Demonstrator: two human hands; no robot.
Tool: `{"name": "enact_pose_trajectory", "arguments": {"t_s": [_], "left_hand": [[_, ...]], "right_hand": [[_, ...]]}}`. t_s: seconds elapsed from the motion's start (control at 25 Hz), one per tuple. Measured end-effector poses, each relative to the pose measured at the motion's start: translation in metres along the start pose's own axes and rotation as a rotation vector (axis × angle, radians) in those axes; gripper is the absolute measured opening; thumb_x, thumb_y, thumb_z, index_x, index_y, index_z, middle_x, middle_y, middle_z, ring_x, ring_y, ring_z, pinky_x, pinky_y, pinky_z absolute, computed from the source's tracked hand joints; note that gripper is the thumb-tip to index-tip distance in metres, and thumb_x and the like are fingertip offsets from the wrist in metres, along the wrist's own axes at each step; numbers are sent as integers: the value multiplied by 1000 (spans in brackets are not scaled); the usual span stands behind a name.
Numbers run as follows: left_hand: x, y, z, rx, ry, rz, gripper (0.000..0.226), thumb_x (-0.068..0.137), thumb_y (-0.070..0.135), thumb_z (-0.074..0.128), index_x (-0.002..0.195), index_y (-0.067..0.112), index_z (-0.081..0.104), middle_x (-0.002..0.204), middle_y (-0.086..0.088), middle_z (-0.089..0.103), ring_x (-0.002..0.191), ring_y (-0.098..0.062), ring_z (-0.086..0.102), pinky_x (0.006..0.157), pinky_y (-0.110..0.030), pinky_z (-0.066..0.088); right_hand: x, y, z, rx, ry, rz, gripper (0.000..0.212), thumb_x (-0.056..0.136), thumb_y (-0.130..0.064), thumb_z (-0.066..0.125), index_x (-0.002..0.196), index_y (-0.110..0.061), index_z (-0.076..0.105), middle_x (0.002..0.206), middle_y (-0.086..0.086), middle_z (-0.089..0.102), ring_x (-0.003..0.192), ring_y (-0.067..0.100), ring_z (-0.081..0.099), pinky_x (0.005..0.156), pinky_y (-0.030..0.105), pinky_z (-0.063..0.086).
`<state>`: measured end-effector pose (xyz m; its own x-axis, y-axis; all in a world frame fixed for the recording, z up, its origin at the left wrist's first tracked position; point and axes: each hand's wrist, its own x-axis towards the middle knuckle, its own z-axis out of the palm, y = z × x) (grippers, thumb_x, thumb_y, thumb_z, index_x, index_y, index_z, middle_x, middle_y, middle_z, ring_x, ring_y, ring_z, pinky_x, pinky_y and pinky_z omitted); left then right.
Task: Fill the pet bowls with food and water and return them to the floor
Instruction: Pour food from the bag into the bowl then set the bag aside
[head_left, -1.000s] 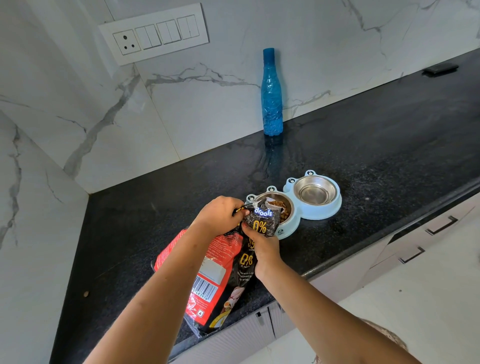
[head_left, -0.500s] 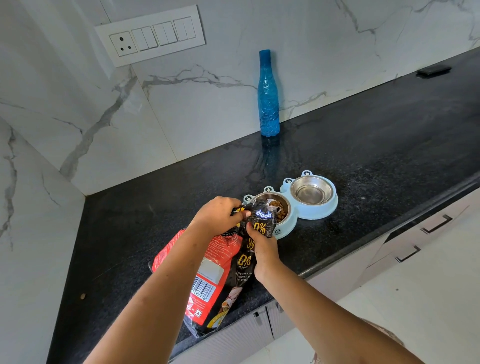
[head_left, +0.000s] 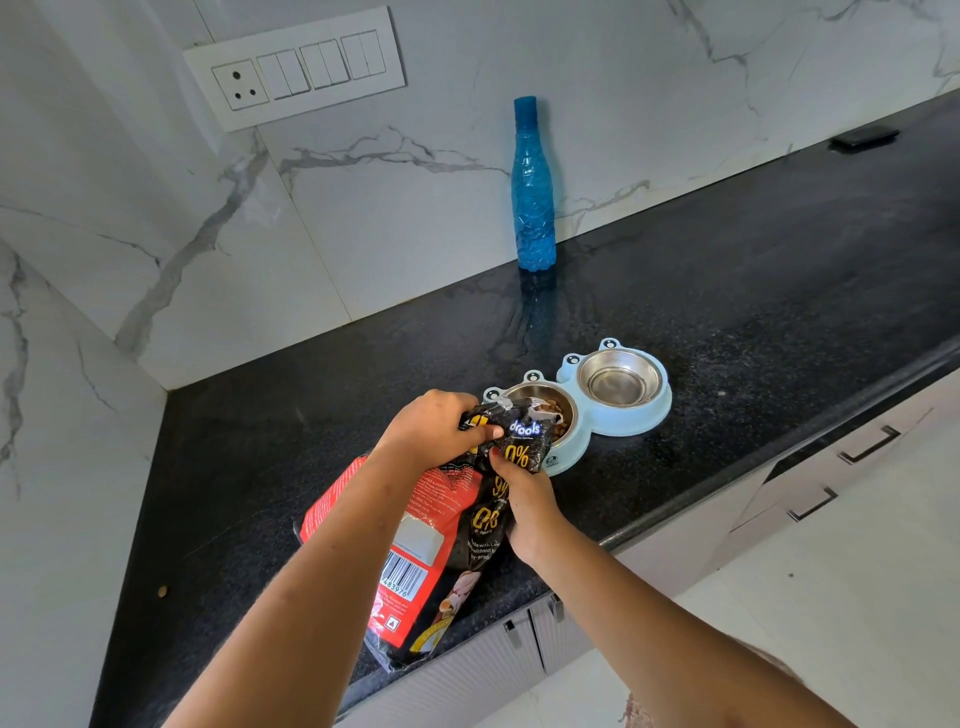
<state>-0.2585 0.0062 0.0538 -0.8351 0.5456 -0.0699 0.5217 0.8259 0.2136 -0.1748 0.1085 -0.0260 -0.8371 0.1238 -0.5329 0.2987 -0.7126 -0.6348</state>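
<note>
A light blue double pet bowl stand (head_left: 621, 423) sits on the black counter. Its left steel bowl (head_left: 556, 413) holds brown kibble and is partly hidden by the bag top. Its right steel bowl (head_left: 621, 379) looks empty. A red and black pet food bag (head_left: 415, 540) lies on the counter with its top crumpled over the left bowl. My left hand (head_left: 431, 428) grips the bag's top from the left. My right hand (head_left: 522, 496) holds the bag just below its mouth. A blue water bottle (head_left: 532, 192) stands upright against the back wall, capped.
The black counter (head_left: 753, 291) meets marble walls at a corner on the left. A switch panel (head_left: 296, 67) is on the wall. A dark flat object (head_left: 865, 137) lies far right. A small crumb (head_left: 162, 591) sits near the left. Drawers with handles (head_left: 867, 447) are below the front edge.
Both hands keep their hold on the bag's top beside the left bowl, folding it slightly. The bag, bowls and bottle have not visibly shifted.
</note>
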Motion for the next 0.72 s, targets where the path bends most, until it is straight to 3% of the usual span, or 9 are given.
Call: {"name": "enact_pose_trajectory", "arguments": {"t_s": [0.28, 0.48, 0.6, 0.72], "left_hand": [[0, -3, 1, -72, 13, -11, 40, 92, 48, 54, 77, 11, 56, 67, -3, 57, 63, -21, 56, 60, -38, 44], [0, -7, 2, -98, 24, -1, 38, 92, 49, 54, 77, 13, 56, 69, -4, 60, 66, -21, 59, 63, -40, 47], [0, -7, 1, -109, 22, 3, 33, 91, 50, 55, 78, 19, 56, 72, -2, 62, 67, -19, 60, 63, -38, 47], [0, -7, 1, -125, 39, -5, 28, 89, 50, 57, 82, 24, 56, 70, 4, 60, 68, -15, 60, 64, -36, 49]], "right_hand": [[-15, 9, -13, 92, -129, -33, 40, 85, -15, 71, 124, -18, 62, 116, 11, 71, 108, 30, 66, 96, 47, 51], [-25, 9, -20, -4, -313, 46, 56, 73, -19, 75, 127, -15, 59, 120, 12, 69, 112, 27, 65, 97, 45, 51], [-26, 6, -23, -17, -327, 85, 49, 73, -15, 74, 120, -10, 62, 115, 13, 71, 105, 25, 67, 87, 38, 53], [-25, 6, -21, -43, -277, 84, 31, 82, -8, 71, 112, -10, 66, 111, 13, 72, 102, 26, 67, 90, 41, 53]]}}
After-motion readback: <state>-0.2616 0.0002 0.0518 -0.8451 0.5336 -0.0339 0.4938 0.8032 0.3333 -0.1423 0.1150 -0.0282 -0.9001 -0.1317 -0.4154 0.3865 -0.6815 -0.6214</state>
